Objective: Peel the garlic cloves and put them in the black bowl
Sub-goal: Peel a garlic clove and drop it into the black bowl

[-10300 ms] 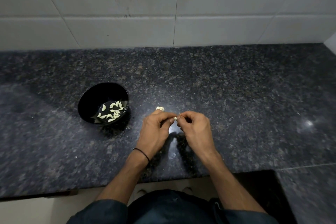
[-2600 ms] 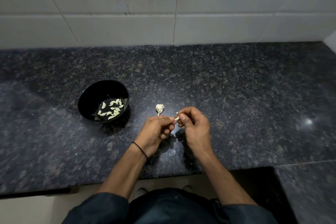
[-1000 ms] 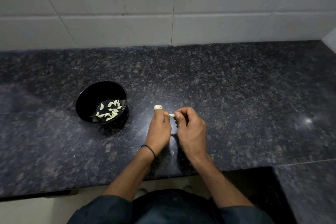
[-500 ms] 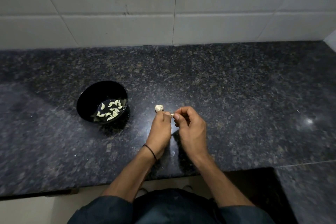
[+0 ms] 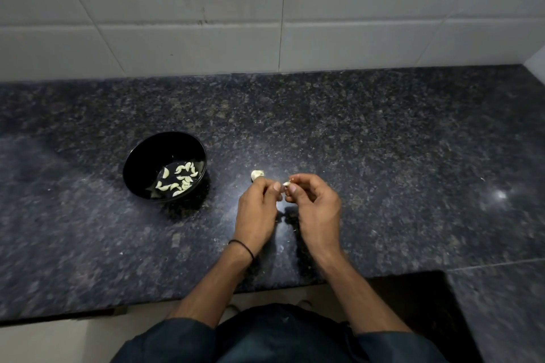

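The left hand (image 5: 256, 209) has drawn back from the garlic piece (image 5: 257, 175) to the clove (image 5: 286, 184) pinched by the right hand (image 5: 314, 206).

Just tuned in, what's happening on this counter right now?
A person is peeling garlic. The left hand and right hand pinch one garlic clove between them, mid-peel. A small garlic chunk lies on the counter just beyond the left hand. The black bowl, off to the left, already holds several peeled cloves.

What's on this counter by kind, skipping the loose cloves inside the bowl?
Black bowl: 1
Garlic piece lying on the counter: 1
Garlic clove, pinched between left hand and right hand: 1
Total: 3
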Available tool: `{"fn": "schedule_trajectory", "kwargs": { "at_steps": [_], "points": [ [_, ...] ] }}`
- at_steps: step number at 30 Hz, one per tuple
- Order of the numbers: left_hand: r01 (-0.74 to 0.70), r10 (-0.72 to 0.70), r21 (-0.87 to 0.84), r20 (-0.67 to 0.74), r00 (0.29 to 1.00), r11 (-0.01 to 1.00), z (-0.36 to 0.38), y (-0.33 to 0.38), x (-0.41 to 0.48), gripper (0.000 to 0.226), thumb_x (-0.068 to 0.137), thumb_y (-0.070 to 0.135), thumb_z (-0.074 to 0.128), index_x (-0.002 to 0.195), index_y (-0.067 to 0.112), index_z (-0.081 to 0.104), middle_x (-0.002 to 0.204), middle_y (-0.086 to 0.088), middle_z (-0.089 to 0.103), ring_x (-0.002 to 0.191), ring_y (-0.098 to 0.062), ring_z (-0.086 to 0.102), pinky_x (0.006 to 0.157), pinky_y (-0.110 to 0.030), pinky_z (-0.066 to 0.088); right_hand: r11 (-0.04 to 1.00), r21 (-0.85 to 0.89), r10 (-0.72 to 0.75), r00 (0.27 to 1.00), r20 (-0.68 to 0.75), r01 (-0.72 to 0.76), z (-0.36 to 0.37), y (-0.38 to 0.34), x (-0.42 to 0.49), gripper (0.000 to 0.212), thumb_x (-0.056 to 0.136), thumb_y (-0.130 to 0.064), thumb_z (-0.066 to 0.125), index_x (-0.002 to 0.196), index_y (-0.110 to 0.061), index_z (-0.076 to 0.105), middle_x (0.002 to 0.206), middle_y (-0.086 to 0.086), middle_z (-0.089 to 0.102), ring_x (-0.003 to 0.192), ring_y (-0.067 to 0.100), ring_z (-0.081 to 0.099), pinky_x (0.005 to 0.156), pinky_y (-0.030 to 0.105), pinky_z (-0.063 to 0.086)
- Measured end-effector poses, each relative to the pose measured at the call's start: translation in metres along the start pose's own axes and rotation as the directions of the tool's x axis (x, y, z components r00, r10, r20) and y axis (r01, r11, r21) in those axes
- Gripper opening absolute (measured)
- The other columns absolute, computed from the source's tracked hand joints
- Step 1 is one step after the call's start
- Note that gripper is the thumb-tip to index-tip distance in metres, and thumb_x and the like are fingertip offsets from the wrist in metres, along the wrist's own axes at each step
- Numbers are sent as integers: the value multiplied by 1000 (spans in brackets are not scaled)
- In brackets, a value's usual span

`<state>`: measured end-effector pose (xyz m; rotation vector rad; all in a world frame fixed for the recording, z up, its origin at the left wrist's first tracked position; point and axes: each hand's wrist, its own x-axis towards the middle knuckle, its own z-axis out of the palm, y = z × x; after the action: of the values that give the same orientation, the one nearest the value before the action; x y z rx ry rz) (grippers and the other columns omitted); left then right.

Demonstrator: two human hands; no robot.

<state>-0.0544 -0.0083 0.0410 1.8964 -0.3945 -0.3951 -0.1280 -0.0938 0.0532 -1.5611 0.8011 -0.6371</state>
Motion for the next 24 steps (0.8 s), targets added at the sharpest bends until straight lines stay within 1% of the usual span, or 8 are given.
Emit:
{"fn": "schedule_trajectory", "kwargs": {
  "at_steps": [3,6,7,11,15,17,21,24],
  "points": [
    [-10,9,-24,-5,1000,1000,1,0,2,10,96,11,60,98,19,66,92,15,68,89,-8,65,77,-17,49,1000,-16,-17,1000,-4,17,1,1,0,15,94,-5,67,101,-18,71,85,-2,75,78,15,72,70,32,60],
    [-22,24,-65,35,999,998,2,-2,2,12,94,17,63,97,29,64,92,7,71,84,-18,71,70,-43,57,999,-23,-34,999,-12,34,2,2,1,17,93,-5,67,101,-19,72,86,-3,75,81,13,73,77,36,61],
    [-41,43,-56,31,999,998,1,-2,2,10,94,20,64,96,30,64,92,7,71,82,-19,71,67,-45,57,999,-22,-33,999,-14,33,2,2,1,16,93,-6,67,101,-19,72,86,-4,75,82,12,73,78,37,62],
    [-160,160,-1,-17,987,987,-4,3,2,8,94,17,65,90,23,69,88,7,69,82,-10,66,71,-31,54,999,-39,-22,1000,2,22,2,1,1,13,94,-9,69,103,-17,74,87,-5,76,83,12,74,80,40,62],
    [-227,231,103,-23,973,968,-8,6,6,8,93,10,66,88,14,71,86,6,69,83,-3,62,73,-9,41,995,-92,-20,999,31,22,1,-3,0,11,93,-11,69,94,-19,77,80,-4,75,74,14,73,75,44,61],
    [-256,261,149,-14,965,955,-10,6,7,9,93,9,66,87,14,72,87,7,69,85,-3,61,73,-8,40,986,-162,-31,998,53,39,-2,-5,0,11,94,-15,69,91,-21,77,75,-5,74,70,12,71,72,43,59],
    [-300,304,195,9,953,934,-14,2,10,9,92,9,66,87,13,71,87,7,69,83,-6,62,76,-21,47,972,-233,-12,992,123,41,-4,-7,2,12,94,-23,67,91,-22,78,75,-10,74,72,9,71,73,42,59],
    [-316,319,199,19,948,928,-17,1,11,9,90,7,67,86,13,72,86,7,70,83,-6,62,76,-20,47,963,-268,9,989,148,31,-5,-10,3,14,94,-26,67,89,-22,78,72,-8,74,70,10,71,71,43,60]
  ]
}}
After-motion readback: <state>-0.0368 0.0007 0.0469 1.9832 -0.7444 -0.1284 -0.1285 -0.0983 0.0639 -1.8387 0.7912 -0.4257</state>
